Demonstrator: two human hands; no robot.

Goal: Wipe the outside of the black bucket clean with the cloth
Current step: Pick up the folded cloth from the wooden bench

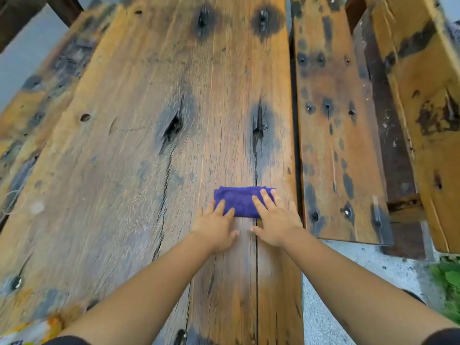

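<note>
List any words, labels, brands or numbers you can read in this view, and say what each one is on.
No text can be read anywhere in this view.
Purple cloth: plain, no label or tag showing.
Wooden table: only knots, cracks and dark stains, no markings.
Yellow and white packet at the bottom left corner: it may carry print, but it is cut off by the frame and too blurred to read.
The black bucket is not in view.

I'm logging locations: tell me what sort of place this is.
Probably outdoors, at a rough wooden table with a bench: weathered planks, concrete ground and green plants beside it.
</note>
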